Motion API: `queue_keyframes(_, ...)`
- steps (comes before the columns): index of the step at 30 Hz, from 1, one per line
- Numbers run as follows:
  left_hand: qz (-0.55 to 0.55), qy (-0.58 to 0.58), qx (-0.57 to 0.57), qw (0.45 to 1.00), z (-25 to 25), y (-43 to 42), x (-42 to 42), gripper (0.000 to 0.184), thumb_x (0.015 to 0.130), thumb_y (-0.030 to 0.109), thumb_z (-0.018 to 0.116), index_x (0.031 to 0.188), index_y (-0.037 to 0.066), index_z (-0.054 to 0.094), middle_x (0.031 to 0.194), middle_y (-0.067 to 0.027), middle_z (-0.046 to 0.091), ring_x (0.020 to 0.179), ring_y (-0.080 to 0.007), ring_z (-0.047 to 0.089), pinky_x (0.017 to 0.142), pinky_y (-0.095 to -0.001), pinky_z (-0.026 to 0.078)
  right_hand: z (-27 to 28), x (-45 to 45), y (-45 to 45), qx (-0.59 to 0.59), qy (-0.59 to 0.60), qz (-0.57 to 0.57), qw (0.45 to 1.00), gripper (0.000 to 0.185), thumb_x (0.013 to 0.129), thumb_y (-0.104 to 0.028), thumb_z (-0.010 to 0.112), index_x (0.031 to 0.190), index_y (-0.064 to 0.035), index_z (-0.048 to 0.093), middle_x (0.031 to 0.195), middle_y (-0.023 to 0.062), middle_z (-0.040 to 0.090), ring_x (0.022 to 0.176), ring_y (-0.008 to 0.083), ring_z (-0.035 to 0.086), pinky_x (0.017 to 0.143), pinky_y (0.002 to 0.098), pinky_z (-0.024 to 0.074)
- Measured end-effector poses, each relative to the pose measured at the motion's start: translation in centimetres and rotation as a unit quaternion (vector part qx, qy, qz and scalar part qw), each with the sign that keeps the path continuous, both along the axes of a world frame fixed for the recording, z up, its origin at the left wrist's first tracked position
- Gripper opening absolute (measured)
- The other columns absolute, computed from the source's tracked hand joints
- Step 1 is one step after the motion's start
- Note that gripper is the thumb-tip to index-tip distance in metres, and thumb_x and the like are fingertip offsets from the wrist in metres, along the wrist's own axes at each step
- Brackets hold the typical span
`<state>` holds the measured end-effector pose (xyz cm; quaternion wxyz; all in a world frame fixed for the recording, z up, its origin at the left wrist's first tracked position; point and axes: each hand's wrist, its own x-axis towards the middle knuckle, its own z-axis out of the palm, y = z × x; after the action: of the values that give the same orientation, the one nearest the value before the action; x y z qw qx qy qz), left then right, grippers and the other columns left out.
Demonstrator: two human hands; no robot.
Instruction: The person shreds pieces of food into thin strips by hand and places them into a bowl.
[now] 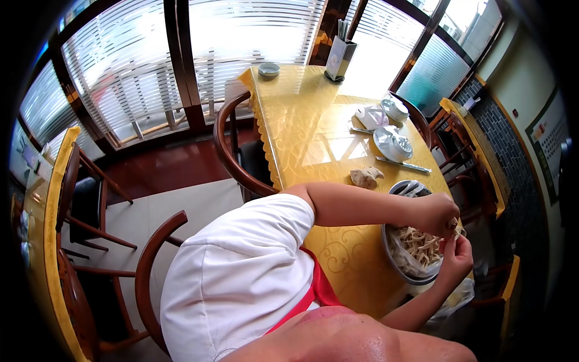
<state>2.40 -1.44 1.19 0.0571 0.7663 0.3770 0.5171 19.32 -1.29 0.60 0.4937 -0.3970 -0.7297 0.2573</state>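
Note:
A large metal bowl [387, 246] lined with a clear plastic bag stands near the table's edge. It holds a heap of pale torn strips [419, 244] that look like oyster mushroom. Above the bowl's far side my left hand [435, 214] is closed, its fingers curled against a small mushroom piece [459, 230]. My right hand [458, 256] pinches that same piece from the other side, thumb and fingertips together. Apart from the bowl, a whole pale mushroom clump [366, 177] lies on the tablecloth.
The table [295, 133] has a shiny yellow cloth. Wrapped dishware [392, 143], a packaged item [371, 117], a chopstick holder [341, 57] and a small bowl [269, 70] stand on it. A plastic bag [458, 298] sits beside the bowl. Wooden chairs [226, 139] surround the table.

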Motion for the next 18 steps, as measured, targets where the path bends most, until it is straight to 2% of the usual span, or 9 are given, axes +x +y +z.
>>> queue_keyframes(6, 0.062, 0.052, -0.026, 0.996, 1.1, -2.1, 0.4, 0.016, 0.066, 0.017, 0.064, 0.075, 0.004, 0.065, 0.071, -0.0156, 0.06, 0.07, -0.0328, 0.06, 0.065, -0.039, 0.049, 0.7, -0.4, -1.0, 0.046, -0.027, -0.007, 0.999, 0.01, 0.081, -0.006, 0.061, 0.084, 0.0032, 0.059, 0.066, 0.0027, 0.059, 0.058, 0.0064, 0.054, 0.055, 0.0209, 0.0448)
queue_keyframes(11, 0.072, 0.03, 0.002, 0.997, 1.0, -2.4, 0.9, 0.02, 0.065, 0.019, 0.066, 0.078, 0.004, 0.064, 0.075, -0.0156, 0.06, 0.072, -0.033, 0.059, 0.066, -0.0393, 0.048, 0.8, -0.3, -1.1, 0.089, -0.034, -0.007, 0.995, 0.011, 0.079, -0.007, 0.064, 0.082, 0.0026, 0.059, 0.067, 0.0026, 0.058, 0.061, 0.0067, 0.054, 0.057, 0.0208, 0.0444)
queue_keyframes(14, 0.057, -0.008, 0.017, 0.998, 1.0, -2.5, 0.9, 0.02, 0.064, 0.019, 0.067, 0.076, 0.004, 0.062, 0.074, -0.0151, 0.059, 0.072, -0.0329, 0.059, 0.065, -0.0393, 0.048, 0.9, 0.1, -1.1, 0.096, -0.033, 0.01, 0.995, 0.008, 0.077, -0.004, 0.062, 0.082, 0.0023, 0.058, 0.068, 0.0023, 0.058, 0.062, 0.0071, 0.053, 0.058, 0.0203, 0.0443)
queue_keyframes(18, 0.071, -0.054, 0.07, 0.994, 0.3, -1.1, 0.1, 0.016, 0.063, 0.014, 0.066, 0.075, 0.005, 0.059, 0.072, -0.0148, 0.057, 0.068, -0.0325, 0.059, 0.06, -0.0381, 0.048, 0.6, 0.7, -0.3, 0.052, 0.049, 0.077, 0.994, 0.005, 0.077, 0.002, 0.054, 0.08, 0.0016, 0.056, 0.067, 0.0026, 0.056, 0.059, 0.0073, 0.052, 0.056, 0.0199, 0.0439)
